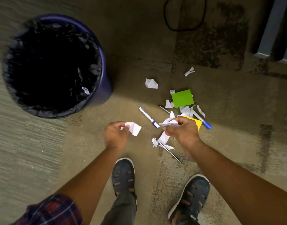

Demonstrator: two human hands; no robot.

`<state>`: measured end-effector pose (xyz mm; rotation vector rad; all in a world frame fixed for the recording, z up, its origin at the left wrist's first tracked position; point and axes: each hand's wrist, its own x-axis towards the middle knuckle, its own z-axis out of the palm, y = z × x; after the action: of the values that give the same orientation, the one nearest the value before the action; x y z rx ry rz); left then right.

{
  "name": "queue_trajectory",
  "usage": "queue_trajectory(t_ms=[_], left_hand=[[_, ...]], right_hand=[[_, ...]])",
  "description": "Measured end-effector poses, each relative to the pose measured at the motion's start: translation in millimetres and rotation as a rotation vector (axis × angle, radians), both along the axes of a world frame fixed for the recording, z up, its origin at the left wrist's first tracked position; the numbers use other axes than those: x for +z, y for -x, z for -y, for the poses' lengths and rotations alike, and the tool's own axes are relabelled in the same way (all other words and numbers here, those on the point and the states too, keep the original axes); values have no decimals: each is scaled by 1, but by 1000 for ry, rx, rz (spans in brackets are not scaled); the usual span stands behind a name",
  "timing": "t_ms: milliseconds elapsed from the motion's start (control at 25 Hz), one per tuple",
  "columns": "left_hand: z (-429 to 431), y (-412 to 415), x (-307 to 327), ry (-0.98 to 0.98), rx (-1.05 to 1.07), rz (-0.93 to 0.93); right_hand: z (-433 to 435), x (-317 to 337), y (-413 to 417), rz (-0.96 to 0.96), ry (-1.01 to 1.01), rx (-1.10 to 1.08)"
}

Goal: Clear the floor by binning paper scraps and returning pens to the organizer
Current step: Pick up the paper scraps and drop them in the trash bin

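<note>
My left hand pinches a white paper scrap above the floor, right of the bin. My right hand is closed on a crumpled white scrap over the litter pile. A blue bin with a black liner stands at the upper left, with a scrap inside. On the floor lie a white marker with a blue cap, a blue-capped pen, a thin dark pen, another thin pen, a green sheet, a yellow sheet and several white scraps. No organizer is in view.
My two sandalled feet stand just below the pile. A black cable loops on the carpet at the top. Grey furniture legs stand at the upper right.
</note>
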<state>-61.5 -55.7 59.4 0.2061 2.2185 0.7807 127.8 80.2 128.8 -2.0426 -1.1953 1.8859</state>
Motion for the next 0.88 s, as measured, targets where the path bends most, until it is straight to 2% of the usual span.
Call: queue_trajectory(t_ms=[240, 480, 600, 720, 880], left_hand=[[-23, 21, 111, -291, 268, 199], [-41, 98, 201, -521, 434, 134], [-41, 138, 211, -483, 584, 98], [-36, 164, 206, -375, 732, 118], [-32, 186, 191, -262, 736, 163]], right_hand=[[-6, 66, 74, -144, -64, -9], [-6, 121, 165, -407, -139, 3], [0, 137, 212, -457, -157, 69], [10, 141, 249, -391, -135, 130], [14, 139, 269, -327, -59, 153]])
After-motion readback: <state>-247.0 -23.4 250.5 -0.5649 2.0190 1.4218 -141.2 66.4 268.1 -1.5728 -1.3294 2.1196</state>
